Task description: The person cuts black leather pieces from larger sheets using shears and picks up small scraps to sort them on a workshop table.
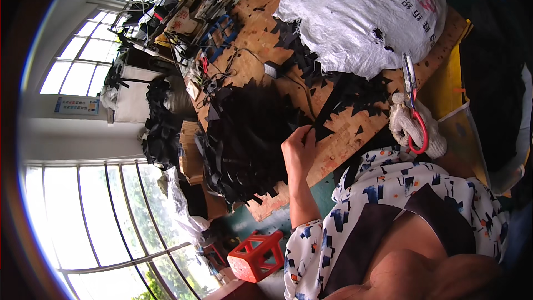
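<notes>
My bare left hand (300, 150) pinches the end of a long black fabric strip (325, 108) over the wooden table (338, 150), beside a large dark heap of black cut pieces (244, 133). My right hand (416, 130), in a white knitted glove, grips red-handled scissors (416, 133), their silver blades pointing up toward a white woven sack (361, 11). More black scraps (358, 91) lie under and around the sack's lower edge.
A black adapter with cable (272, 69) and blue rack (216, 36) sit on the table. Yellow-edged bin with black material (463, 105) stands at right. Red plastic stool (255, 255) is below left. Cardboard (189, 150), black bundles (158, 122) and cluttered equipment (166, 16) line the windows.
</notes>
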Demonstrator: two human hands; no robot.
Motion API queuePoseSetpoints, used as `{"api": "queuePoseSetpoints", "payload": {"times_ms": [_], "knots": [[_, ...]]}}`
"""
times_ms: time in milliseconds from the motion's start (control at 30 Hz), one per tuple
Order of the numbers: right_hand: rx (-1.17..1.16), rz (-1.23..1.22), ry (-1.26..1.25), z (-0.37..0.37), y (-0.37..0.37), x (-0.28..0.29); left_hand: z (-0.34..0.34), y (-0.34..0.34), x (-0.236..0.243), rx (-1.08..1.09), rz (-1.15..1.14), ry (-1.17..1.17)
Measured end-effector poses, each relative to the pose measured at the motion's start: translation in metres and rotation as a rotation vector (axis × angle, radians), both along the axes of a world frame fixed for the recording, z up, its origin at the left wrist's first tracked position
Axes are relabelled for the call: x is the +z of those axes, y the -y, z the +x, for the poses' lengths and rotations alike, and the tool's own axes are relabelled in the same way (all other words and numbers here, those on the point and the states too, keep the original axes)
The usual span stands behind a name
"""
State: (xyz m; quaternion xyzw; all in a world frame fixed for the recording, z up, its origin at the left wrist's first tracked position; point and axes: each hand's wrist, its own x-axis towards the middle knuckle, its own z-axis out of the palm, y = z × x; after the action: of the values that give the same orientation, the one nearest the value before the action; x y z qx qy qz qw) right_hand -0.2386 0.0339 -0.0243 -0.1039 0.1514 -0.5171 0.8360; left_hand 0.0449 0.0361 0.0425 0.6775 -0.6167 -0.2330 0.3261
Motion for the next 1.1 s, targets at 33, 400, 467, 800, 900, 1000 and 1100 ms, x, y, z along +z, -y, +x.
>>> {"api": "queuePoseSetpoints", "payload": {"times_ms": [33,400,467,800,900,1000,1100], "knots": [[0.016,-0.013,-0.021,0.0,0.0,0.0,0.01,-0.01,0.004,0.048,0.012,-0.072],[0.09,-0.017,-0.187,0.004,0.004,0.008,0.058,-0.048,-0.003,-0.41,-0.16,-1.436],[0.071,-0.034,-0.224,0.004,0.003,-0.006,0.036,-0.037,0.0,-0.418,-0.088,-1.549],[0.29,0.097,0.003,0.02,0.0,0.016,-0.036,0.018,-0.028,-0.247,-0.261,-0.291],[0.314,0.121,0.155,0.021,-0.001,0.007,-0.053,0.021,-0.037,-0.279,0.161,-0.946],[0.207,0.379,0.001,0.019,-0.007,-0.003,-0.063,0.024,-0.047,-0.249,0.216,-0.999],[0.236,0.45,-0.118,0.019,-0.007,-0.004,-0.07,0.022,-0.049,-0.195,0.164,-1.039]]}}
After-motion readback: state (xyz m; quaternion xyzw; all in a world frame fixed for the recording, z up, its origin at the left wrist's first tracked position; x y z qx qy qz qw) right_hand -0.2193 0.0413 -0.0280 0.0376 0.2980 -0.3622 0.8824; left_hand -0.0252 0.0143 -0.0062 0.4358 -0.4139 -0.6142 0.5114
